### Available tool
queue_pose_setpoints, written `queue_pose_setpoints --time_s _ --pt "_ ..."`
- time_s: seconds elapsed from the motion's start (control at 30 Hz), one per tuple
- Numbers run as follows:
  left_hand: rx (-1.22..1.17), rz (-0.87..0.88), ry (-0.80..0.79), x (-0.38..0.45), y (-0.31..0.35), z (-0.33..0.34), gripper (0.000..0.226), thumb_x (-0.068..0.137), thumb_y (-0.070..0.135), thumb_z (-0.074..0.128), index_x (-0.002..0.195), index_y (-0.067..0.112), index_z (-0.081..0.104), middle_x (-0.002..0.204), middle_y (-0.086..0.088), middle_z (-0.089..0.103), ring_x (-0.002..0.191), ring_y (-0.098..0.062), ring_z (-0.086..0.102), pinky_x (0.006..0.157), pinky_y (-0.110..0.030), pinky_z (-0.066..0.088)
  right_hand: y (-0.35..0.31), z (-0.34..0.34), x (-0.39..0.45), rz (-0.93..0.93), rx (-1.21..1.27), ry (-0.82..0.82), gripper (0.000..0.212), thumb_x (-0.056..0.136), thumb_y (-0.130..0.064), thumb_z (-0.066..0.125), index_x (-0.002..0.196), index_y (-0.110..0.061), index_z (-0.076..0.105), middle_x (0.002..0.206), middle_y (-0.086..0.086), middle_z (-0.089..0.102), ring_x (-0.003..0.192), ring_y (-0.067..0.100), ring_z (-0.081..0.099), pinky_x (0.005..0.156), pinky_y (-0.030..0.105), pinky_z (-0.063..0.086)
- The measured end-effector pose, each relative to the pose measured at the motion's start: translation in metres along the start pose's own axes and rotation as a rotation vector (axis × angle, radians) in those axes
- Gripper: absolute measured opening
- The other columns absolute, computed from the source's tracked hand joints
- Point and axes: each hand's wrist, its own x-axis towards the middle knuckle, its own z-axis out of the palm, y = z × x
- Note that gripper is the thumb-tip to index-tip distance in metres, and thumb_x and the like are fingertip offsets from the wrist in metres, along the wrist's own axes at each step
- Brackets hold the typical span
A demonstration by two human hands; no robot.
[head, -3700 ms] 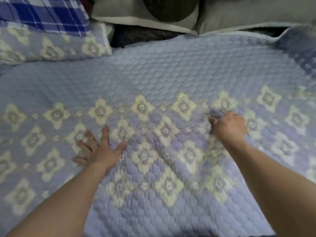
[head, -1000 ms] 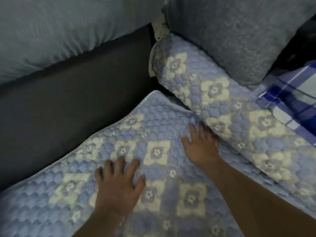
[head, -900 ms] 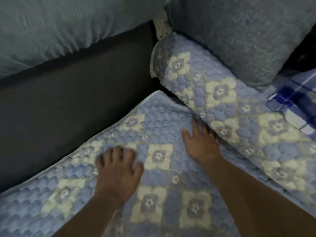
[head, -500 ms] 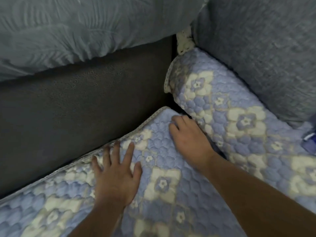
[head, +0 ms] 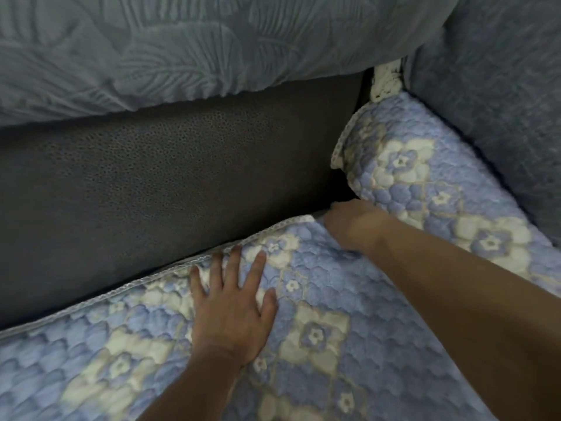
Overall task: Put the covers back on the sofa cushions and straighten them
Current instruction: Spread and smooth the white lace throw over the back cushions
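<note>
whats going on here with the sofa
A person is fitting a quilted blue floral cover on a sofa seat. The left hand lies flat on it near its trimmed edge, fingers spread. The right hand is at the cover's corner, by the dark sofa side and a second covered cushion; its fingers are hidden, so its grip is unclear.

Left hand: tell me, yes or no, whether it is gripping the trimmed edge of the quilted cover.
No. The left hand lies flat with fingers spread on the quilted cover, just inside its trimmed edge.
</note>
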Motion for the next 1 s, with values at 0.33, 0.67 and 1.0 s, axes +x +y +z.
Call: queue_pose_setpoints --time_s 0.33,0.67,1.0 --pt "0.013 -0.011 -0.010 0.000 0.000 -0.003 0.067 0.095 0.066 0.006 0.157 0.043 -0.001 0.167 -0.001 0.011 0.153 -0.032 0.005 0.118 -0.063 0.001 -0.001 0.006 -0.023 0.100 -0.023 -0.070 0.042 0.098 -0.019 0.050 0.139 -0.013 0.050 0.143 0.009 0.047 0.128 0.028 0.050 0.097 0.040 0.045" --pt "0.054 -0.030 -0.028 0.006 0.001 -0.001 0.069 0.094 0.064 0.017 0.158 0.038 0.012 0.164 -0.005 0.023 0.150 -0.035 0.016 0.116 -0.066 0.008 -0.088 0.041 -0.041 0.331 0.544 0.469 0.071 0.097 -0.032 0.047 0.157 -0.022 0.010 0.164 0.013 -0.004 0.147 0.045 0.012 0.116 0.058 0.020" --pt "0.059 -0.027 0.006 0.007 0.003 -0.001 0.068 0.094 0.063 0.011 0.158 0.039 0.009 0.163 -0.003 0.020 0.149 -0.031 0.013 0.116 -0.064 0.009 -0.020 0.119 -0.023 0.712 1.134 0.174 0.097 0.085 -0.079 0.021 0.151 -0.009 0.037 0.155 0.011 0.038 0.140 0.033 0.038 0.117 0.044 0.029"
